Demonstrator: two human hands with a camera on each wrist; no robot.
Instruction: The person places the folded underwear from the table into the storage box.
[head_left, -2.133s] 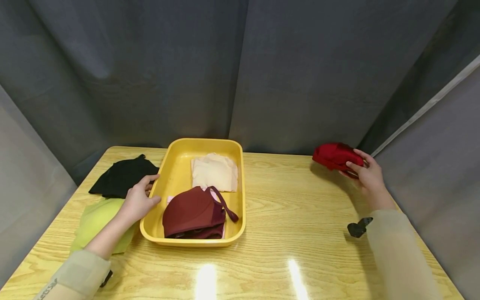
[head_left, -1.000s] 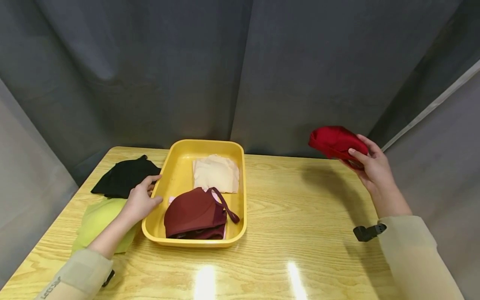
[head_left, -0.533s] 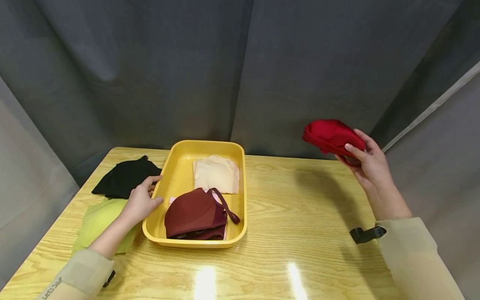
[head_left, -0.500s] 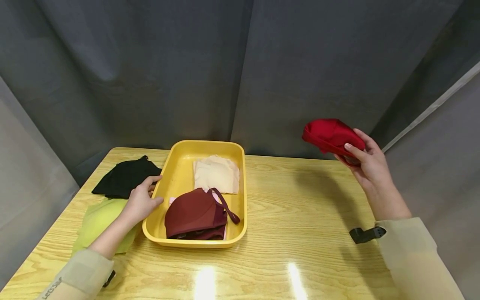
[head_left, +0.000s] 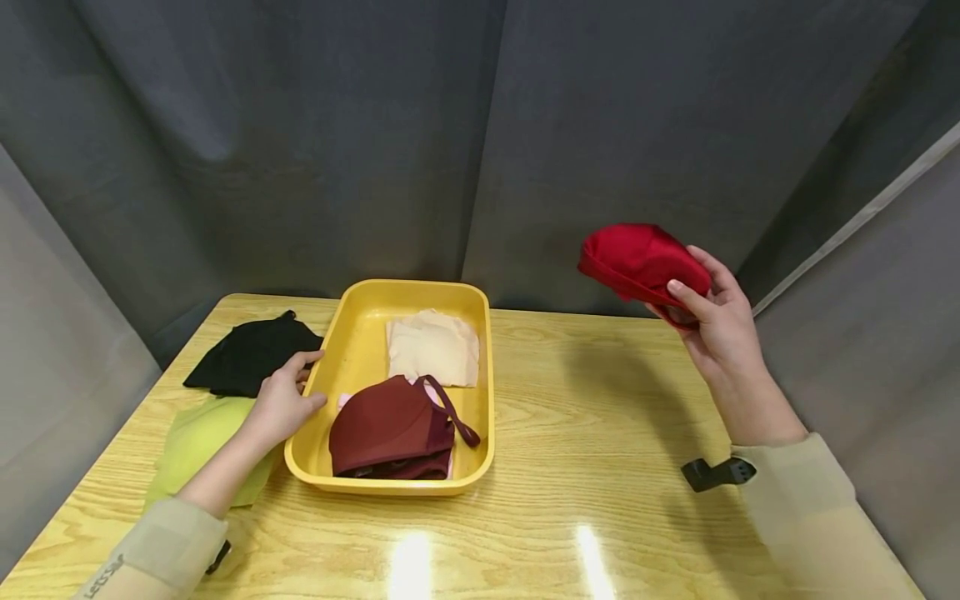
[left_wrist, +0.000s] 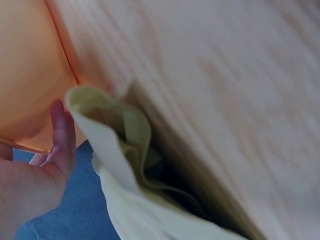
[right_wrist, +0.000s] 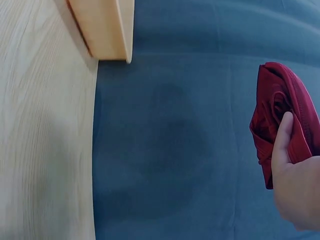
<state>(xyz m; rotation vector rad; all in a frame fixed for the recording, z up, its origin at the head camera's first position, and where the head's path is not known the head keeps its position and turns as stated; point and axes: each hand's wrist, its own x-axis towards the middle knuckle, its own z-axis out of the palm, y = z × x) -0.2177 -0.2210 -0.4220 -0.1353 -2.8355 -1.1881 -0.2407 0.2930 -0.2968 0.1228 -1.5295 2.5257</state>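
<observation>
In the head view, my right hand [head_left: 716, 321] holds a folded red bra [head_left: 641, 260] above the back right of the table, thumb on its near side. The right wrist view shows the thumb pressed on the folds of the bra [right_wrist: 285, 115]. My left hand [head_left: 281, 400] is at the left rim of a yellow tray [head_left: 491, 400], thumb and index fingertips right at the rim. Inside the tray, a folded maroon bra [head_left: 382, 429] with a loop of strap lies at the front over something pale pink. A folded cream garment [head_left: 433, 348] lies behind it.
Left of the tray, a black garment [head_left: 251, 358] lies behind a yellow-green garment [head_left: 202, 446], partly covered by my left arm. Dark grey curtains [head_left: 600, 125] hang behind the wooden table [head_left: 555, 400], with lighter panels at both sides.
My right hand has lifted the red bra off the back right of the table and carried it up and leftward. The left hand stays at the tray's rim.
</observation>
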